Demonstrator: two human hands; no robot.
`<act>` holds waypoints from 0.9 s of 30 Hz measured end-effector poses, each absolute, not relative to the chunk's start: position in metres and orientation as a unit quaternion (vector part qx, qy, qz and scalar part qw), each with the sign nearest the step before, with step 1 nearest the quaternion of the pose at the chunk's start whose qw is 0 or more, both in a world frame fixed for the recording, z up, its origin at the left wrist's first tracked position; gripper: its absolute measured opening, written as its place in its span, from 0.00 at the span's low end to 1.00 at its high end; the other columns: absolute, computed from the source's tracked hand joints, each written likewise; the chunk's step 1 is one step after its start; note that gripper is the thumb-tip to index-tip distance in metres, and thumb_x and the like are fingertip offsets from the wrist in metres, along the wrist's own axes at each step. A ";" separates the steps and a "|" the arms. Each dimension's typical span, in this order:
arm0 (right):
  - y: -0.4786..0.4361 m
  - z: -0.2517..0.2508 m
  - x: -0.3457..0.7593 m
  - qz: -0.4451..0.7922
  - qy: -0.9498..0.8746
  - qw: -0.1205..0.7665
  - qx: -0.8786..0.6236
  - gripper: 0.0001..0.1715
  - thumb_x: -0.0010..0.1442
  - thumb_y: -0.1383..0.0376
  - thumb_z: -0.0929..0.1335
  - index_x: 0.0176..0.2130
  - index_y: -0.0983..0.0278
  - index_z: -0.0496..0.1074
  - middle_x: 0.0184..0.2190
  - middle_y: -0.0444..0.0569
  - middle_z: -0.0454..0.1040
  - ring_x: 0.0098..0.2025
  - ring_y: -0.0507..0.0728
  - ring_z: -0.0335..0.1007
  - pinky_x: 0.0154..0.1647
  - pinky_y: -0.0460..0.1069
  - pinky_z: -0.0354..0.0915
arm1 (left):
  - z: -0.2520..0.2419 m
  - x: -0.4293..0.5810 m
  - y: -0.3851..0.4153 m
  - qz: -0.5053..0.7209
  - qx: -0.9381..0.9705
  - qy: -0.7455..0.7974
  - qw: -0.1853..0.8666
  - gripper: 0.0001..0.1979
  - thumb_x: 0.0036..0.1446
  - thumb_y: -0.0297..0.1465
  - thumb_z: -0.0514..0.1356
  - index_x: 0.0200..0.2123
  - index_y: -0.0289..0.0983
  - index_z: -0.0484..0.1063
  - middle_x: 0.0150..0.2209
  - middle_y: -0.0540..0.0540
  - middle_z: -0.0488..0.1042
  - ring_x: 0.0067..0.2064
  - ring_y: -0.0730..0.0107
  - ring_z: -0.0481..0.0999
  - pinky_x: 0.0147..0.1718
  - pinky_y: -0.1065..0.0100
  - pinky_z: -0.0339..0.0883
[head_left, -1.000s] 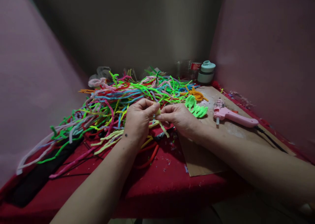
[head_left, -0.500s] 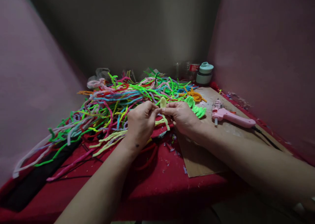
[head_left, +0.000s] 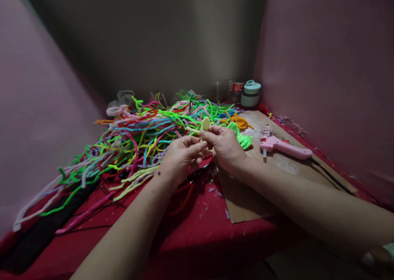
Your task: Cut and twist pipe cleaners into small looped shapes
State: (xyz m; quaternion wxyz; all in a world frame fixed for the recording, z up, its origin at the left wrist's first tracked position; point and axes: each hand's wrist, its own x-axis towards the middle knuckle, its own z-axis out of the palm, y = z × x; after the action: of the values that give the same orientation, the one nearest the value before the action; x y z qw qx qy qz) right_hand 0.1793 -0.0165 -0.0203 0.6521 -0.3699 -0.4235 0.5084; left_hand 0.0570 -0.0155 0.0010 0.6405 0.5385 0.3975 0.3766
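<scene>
Between my hands is a pale yellow pipe cleaner [head_left: 205,123], its top bent into a small rounded petal shape. My right hand [head_left: 224,145] pinches it just below that rounded part. Lower down, my left hand [head_left: 184,152] has its thumb and fingers closed around the pipe cleaner's hanging end, which is mostly hidden by the fingers. A pale yellow length also sticks out to the left above my left hand. Just beyond my right hand lies a bright green fuzzy piece [head_left: 244,140] made of looped pipe cleaners.
A big heap of coloured pipe cleaners [head_left: 147,128] spreads over the red tablecloth [head_left: 197,230]. To the right, a pink glue gun [head_left: 285,147] with a black cord rests on a brown board [head_left: 246,206]. A lidded cup [head_left: 250,93] stands at the back beside a clear bottle.
My left hand has moved down from the rounded part to the lower end of the pipe cleaner. My right hand now grips just beneath the rounded top. The view has shifted slightly.
</scene>
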 end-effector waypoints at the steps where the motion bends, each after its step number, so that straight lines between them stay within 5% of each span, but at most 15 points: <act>1: -0.017 -0.021 0.179 0.500 -0.434 0.650 -0.374 0.09 0.46 0.62 0.69 0.25 0.66 0.67 0.21 0.40 0.64 0.22 0.47 0.56 0.23 0.45 0.54 | 0.000 0.057 -0.016 0.366 0.544 0.394 0.645 0.12 0.43 0.33 0.66 0.26 0.34 0.66 0.18 0.53 0.68 0.14 0.86 0.58 0.10 0.80 0.48; 11: -0.015 -0.021 0.177 0.504 -0.426 0.647 -0.383 0.10 0.45 0.62 0.69 0.26 0.66 0.66 0.22 0.40 0.64 0.22 0.47 0.56 0.23 0.45 0.54 | -0.003 0.057 -0.014 0.302 0.506 0.365 0.721 0.08 0.48 0.30 0.61 0.30 0.39 0.62 0.14 0.60 0.59 0.10 0.85 0.48 0.06 0.81 0.42; 18: -0.013 -0.023 0.183 0.519 -0.432 0.627 -0.388 0.10 0.46 0.65 0.69 0.21 0.66 0.64 0.16 0.39 0.60 0.18 0.46 0.51 0.20 0.45 0.48 | 0.005 0.055 -0.013 0.410 0.643 0.436 0.477 0.13 0.47 0.37 0.62 0.32 0.34 0.70 0.22 0.51 0.70 0.23 0.77 0.68 0.19 0.77 0.61; 27: -0.017 -0.018 0.180 0.607 -0.411 0.583 -0.349 0.06 0.42 0.68 0.67 0.19 0.66 0.64 0.16 0.42 0.62 0.18 0.48 0.55 0.20 0.46 0.50 | 0.002 0.046 -0.004 0.460 0.627 0.421 0.467 0.09 0.47 0.33 0.61 0.23 0.32 0.69 0.18 0.53 0.66 0.19 0.80 0.61 0.20 0.75 0.56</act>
State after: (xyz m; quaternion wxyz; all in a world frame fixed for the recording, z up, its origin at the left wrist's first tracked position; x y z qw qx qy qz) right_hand 0.1797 -0.0166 -0.0181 0.5834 -0.3494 -0.4108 0.6073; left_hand 0.0456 -0.0039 0.0020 0.4671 0.6269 0.4211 0.4598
